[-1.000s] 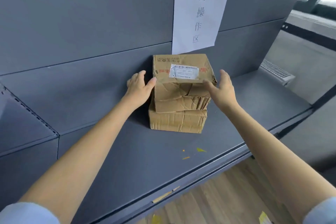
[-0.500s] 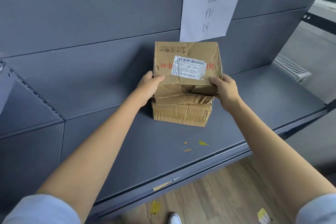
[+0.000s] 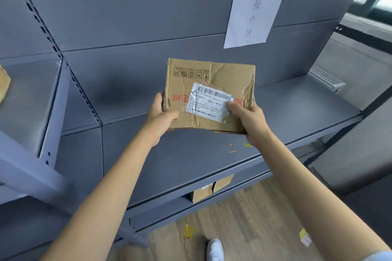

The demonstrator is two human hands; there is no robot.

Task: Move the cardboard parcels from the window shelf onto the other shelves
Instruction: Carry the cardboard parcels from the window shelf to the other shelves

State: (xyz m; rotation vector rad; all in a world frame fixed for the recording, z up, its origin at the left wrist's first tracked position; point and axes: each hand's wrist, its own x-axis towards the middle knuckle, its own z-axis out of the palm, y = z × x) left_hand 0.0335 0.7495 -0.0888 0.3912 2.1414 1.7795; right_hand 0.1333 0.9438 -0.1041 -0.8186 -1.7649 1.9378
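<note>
Since the earlier frames the parcel point(image 3: 210, 95) has come up off the shelf point(image 3: 191, 154) and tilted its labelled face toward the camera; whether the lower box that lay beneath it a second ago has come up with it cannot be told, though a cardboard edge shows under the parcel's lower right corner. The view has also swung left, bringing a side shelf point(image 3: 27, 99) into sight.

Far to the left of the left hand, at the frame edge, a scrap of brown cardboard point(image 3: 4, 85) lies on that side shelf. The left hand point(image 3: 162, 115) grips the parcel's lower left corner, thumb laid across the front face and fingers wrapped behind the left edge. Between the two hands the creased, dented parcel is held in the air above the shelf, clear of its surface. A white shipping label point(image 3: 209, 101) with barcodes sits on its face, beside red printed characters. The right hand point(image 3: 247, 117) grips the lower right corner, thumb pressing on the label's right end, fingers hidden underneath.

Below the hands, further cardboard boxes point(image 3: 209, 189) show on a lower shelf, and a white shoe point(image 3: 215, 249) stands on the wooden floor. Below the right hand, small yellow and orange scraps point(image 3: 241, 147) lie on the shelf. Above the right hand, a paper sign point(image 3: 257, 2) with Chinese characters hangs on the back panel.
</note>
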